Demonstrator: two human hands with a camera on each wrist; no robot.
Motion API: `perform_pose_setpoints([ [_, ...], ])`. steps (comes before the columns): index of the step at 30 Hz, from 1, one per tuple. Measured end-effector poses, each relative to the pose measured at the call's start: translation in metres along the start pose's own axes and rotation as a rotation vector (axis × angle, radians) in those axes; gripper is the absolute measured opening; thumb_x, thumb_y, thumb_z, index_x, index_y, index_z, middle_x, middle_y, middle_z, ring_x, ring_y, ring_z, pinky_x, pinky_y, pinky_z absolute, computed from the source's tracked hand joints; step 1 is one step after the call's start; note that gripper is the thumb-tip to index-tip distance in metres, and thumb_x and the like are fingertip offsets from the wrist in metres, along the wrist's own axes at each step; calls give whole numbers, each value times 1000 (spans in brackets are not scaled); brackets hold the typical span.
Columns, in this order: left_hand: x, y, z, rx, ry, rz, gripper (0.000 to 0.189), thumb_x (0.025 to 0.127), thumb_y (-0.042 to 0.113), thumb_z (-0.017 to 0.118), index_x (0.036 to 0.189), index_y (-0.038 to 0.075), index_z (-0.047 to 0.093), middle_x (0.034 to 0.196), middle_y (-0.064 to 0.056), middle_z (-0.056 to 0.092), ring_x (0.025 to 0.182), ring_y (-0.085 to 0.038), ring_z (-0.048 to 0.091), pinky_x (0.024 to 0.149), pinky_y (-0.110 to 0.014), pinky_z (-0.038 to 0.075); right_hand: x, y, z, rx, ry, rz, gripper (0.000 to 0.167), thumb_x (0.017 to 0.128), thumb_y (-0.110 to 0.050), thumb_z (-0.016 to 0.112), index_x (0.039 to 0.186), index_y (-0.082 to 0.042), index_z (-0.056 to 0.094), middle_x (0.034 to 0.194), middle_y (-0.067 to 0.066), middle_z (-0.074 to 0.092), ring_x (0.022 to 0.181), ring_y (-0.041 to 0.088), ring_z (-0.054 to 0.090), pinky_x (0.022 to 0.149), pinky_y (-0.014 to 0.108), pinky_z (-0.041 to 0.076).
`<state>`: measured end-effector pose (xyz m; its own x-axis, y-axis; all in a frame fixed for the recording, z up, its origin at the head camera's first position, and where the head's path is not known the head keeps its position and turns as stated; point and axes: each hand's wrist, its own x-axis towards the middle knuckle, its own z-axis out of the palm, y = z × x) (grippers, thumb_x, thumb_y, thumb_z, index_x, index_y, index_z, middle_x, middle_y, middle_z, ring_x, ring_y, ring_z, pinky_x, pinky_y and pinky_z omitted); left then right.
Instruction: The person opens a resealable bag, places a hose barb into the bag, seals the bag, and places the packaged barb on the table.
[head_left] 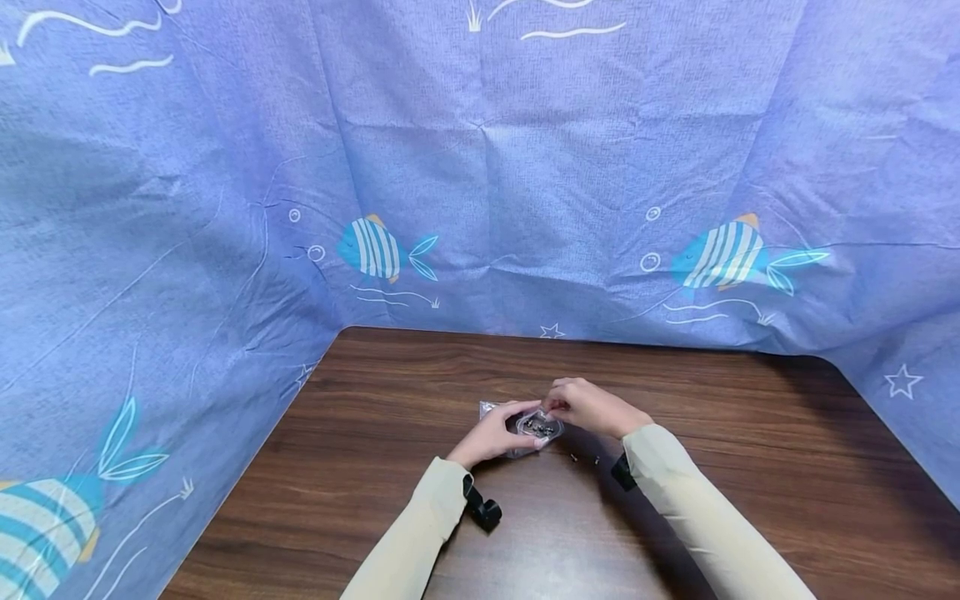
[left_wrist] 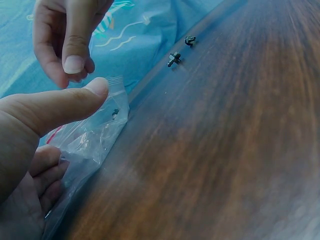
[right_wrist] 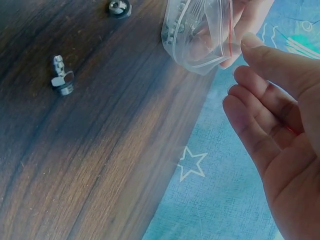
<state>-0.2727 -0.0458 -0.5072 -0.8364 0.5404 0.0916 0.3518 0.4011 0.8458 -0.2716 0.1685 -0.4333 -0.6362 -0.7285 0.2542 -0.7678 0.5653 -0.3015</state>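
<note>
My left hand (head_left: 491, 437) holds a clear zip bag (left_wrist: 90, 137) upright, its mouth spread between thumb and fingers. Inside, small metal fittings (head_left: 538, 429) lie heaped at the bottom. At the bag's mouth is my right hand (head_left: 588, 407), fingers loosely bent and the thumb apart from them; the right wrist view shows nothing between them. The thumb tip (right_wrist: 251, 41) is right by the red-lined bag edge. Two loose fittings lie on the table beside the bag: a barbed one with a hex collar (right_wrist: 61, 77) and another seen end-on (right_wrist: 119, 7).
The dark wood-grain table (head_left: 390, 392) spreads around both hands. Blue fabric printed with fish (head_left: 487, 183) hangs behind and along the sides, close to the table's edges. A black wrist camera mount (head_left: 483, 510) sits below the left sleeve.
</note>
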Motion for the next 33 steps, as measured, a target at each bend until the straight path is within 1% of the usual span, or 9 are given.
perform_pose_setpoints([
  [6, 1, -2, 1, -1, 10, 13, 62, 80, 26, 79, 137, 17, 55, 135, -6, 58, 121, -21, 53, 104, -34, 40, 0, -2, -2, 5, -16, 11, 6, 83, -4, 71, 89, -5, 73, 85, -1, 65, 78, 9, 61, 71, 24, 53],
  [12, 0, 0, 0, -15, 7, 7, 62, 80, 27, 79, 137, 18, 55, 135, -6, 58, 120, -20, 54, 103, -33, 40, -3, 0, -1, 13, -24, 31, 6, 84, -6, 71, 90, -5, 73, 85, -1, 66, 76, 7, 60, 69, 22, 53],
  [18, 0, -1, 1, -20, 9, 15, 61, 80, 25, 78, 136, 18, 56, 135, -6, 58, 120, -21, 53, 103, -34, 40, -10, -2, -3, 19, -46, 67, 6, 84, -8, 72, 88, -4, 73, 83, -1, 65, 73, 5, 59, 66, 21, 52],
  [24, -1, -1, 1, 10, 11, 11, 60, 80, 25, 78, 136, 19, 56, 136, -5, 57, 121, -21, 53, 103, -33, 40, -19, -2, -1, 30, -73, 99, 9, 84, -13, 72, 87, -5, 71, 82, -1, 65, 73, 6, 59, 67, 22, 52],
  [28, -2, 1, 1, 4, 10, 17, 61, 80, 23, 78, 137, 17, 55, 135, -6, 57, 121, -21, 53, 104, -33, 40, -26, -2, 1, 57, -102, 151, 12, 84, -19, 73, 86, -8, 71, 82, -5, 63, 73, 4, 56, 66, 22, 50],
  [31, -2, 2, 0, -3, 9, 19, 61, 80, 24, 78, 137, 16, 55, 136, -5, 57, 121, -21, 53, 104, -33, 40, -30, -2, 2, 95, -125, 199, 12, 83, -22, 74, 84, -11, 70, 79, -8, 60, 70, 1, 51, 63, 20, 47],
  [33, -1, 2, 0, -1, 10, 19, 62, 80, 24, 78, 137, 17, 55, 136, -5, 57, 122, -21, 53, 105, -33, 39, -33, -2, 3, 124, -134, 216, 13, 82, -22, 76, 84, -11, 69, 78, -8, 58, 68, -1, 49, 60, 19, 46],
])
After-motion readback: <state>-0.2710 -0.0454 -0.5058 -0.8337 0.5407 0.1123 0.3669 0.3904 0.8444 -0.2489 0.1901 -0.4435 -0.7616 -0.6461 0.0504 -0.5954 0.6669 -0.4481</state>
